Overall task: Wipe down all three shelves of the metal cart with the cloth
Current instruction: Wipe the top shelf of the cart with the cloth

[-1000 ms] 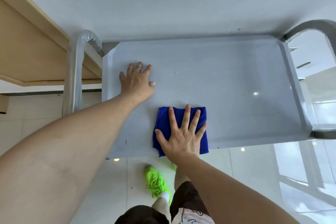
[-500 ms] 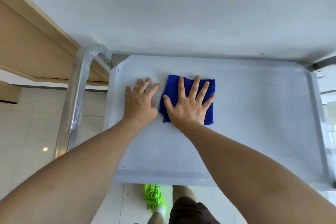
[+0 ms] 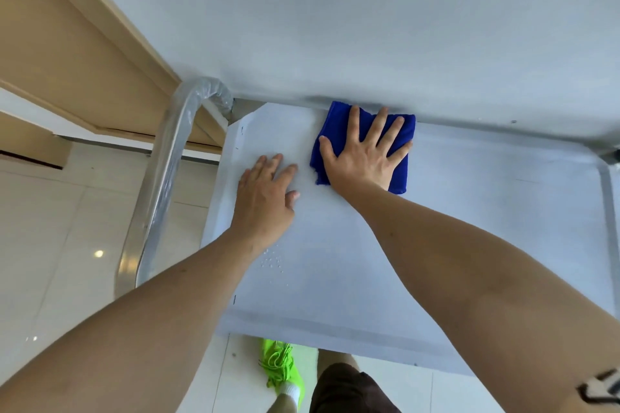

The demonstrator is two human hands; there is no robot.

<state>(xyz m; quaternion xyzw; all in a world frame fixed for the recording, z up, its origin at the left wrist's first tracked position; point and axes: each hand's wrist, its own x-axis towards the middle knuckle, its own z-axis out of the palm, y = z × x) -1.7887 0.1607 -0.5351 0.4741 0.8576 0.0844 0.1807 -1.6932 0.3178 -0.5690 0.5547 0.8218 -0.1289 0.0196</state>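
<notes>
- The right hand point(image 3: 364, 152) lies flat on the blue cloth point(image 3: 399, 144), fingers spread wide; I judge this spreads the pressure so the whole pad wipes at once
- The cloth sits at the shelf's point(image 3: 469, 245) far edge, toward the left corner, its top hem tucked against the back rim under the wall's shadow
- The left hand point(image 3: 265, 193) rests palm-down on bare shelf just left of the cloth, fingers straight and close together, holding nothing (likely bracing the cart against the push)
- The folded cloth is near square; its slightly longer axis runs near to far, tilted a little right, fingers pointing at the far edge
- Droplets point(image 3: 273, 260) remain near the left wrist, unwiped
</notes>
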